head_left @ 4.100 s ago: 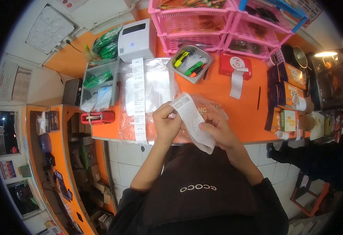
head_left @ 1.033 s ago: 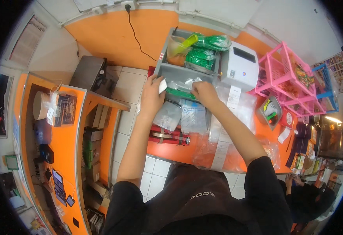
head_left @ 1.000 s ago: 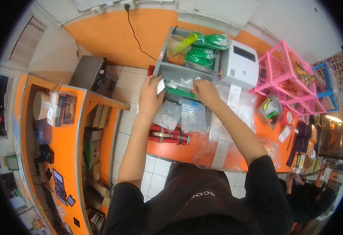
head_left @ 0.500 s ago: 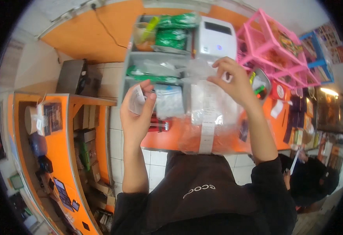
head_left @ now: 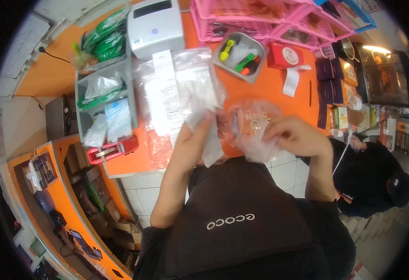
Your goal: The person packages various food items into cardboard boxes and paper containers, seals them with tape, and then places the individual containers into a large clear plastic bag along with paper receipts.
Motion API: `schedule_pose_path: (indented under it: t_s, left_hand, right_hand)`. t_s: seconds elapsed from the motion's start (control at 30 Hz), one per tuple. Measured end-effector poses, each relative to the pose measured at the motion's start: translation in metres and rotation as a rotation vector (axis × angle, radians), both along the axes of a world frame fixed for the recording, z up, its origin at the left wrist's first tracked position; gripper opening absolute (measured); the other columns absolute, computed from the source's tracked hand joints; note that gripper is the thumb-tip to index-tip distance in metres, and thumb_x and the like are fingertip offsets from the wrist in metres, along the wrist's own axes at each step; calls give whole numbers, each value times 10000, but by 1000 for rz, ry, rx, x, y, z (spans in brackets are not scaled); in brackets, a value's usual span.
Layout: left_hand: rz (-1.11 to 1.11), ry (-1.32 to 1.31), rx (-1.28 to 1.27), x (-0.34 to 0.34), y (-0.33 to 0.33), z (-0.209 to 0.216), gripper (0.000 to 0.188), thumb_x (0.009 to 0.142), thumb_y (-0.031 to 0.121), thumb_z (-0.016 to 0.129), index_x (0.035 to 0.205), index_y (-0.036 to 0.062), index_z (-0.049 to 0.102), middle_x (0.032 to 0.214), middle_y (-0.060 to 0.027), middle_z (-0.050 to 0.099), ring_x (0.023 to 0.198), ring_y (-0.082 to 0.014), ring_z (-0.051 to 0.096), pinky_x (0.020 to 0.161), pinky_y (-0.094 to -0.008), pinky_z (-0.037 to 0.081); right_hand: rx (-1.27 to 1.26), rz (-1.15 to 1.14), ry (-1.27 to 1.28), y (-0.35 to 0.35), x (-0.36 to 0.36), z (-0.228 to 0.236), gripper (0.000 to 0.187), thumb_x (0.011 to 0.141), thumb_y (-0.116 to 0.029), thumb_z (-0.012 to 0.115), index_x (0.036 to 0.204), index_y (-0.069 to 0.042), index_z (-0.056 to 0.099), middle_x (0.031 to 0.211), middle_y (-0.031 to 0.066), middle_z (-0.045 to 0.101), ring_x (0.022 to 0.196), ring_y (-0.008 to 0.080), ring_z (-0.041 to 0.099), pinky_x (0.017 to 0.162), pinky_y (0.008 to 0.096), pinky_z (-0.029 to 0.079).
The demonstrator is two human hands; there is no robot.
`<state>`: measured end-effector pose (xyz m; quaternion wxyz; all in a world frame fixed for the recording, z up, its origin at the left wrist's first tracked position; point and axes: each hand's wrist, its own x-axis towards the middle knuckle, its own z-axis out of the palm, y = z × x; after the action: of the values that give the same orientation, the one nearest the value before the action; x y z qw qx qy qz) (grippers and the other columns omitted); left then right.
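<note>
Left hand (head_left: 193, 140) pinches a white paper slip (head_left: 210, 147) between closed fingers, right hand (head_left: 298, 136) fingers curl shut on a clear plastic bag (head_left: 253, 130) just beside them; risk: the limp bag may slip, spilling its small contents over the orange counter (head_left: 270, 86).

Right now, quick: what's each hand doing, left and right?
Left hand: closed on a clear plastic bag with white contents.
Right hand: closed on a crumpled clear packet with a printed item inside.
</note>
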<state>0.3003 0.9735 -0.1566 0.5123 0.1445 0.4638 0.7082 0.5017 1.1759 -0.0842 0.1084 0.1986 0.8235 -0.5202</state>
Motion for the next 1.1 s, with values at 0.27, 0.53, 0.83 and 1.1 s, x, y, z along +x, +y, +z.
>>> schedule_pose_path:
  t_s: [0.27, 0.53, 0.83, 1.1]
  left_hand:
    - [128, 1194, -355, 101, 70, -85, 273, 935, 123, 685, 1184, 22, 636, 1010, -123, 663, 948, -252, 648, 853, -362, 513]
    - [318, 1010, -444, 103, 65, -72, 60, 967, 62, 641, 999, 31, 680, 914, -67, 647, 826, -153, 599, 689, -286, 464]
    - [285, 785, -353, 112, 56, -71, 249, 1004, 195, 653, 1167, 7, 674, 953, -56, 665, 859, -117, 587, 789, -277, 484]
    - [486, 448, 124, 135, 49, 22, 466, 1093, 358, 414, 1375, 2, 520, 1159, -118, 635, 1045, -181, 599, 910, -324, 486]
  right_hand:
    - [299, -14, 221, 21, 29, -177, 350, 953, -134, 502, 1222, 46, 636, 1339, 236, 577, 1329, 385, 483, 1134, 482, 357]
    - [525, 127, -226, 42, -4, -180, 604, 1018, -487, 411, 1266, 8, 653, 1425, 250, 520, 1383, 417, 420, 1189, 546, 229]
    - [448, 141, -195, 59, 9, -187, 573, 1018, -512, 424, 1352, -93, 627, 1483, 195, 503, 1447, 357, 372, 1218, 555, 147]
    - [161, -17, 200, 36, 60, -73, 324, 1002, -214, 581, 1228, 9, 645, 1285, 186, 630, 1210, 291, 592, 1036, 404, 460]
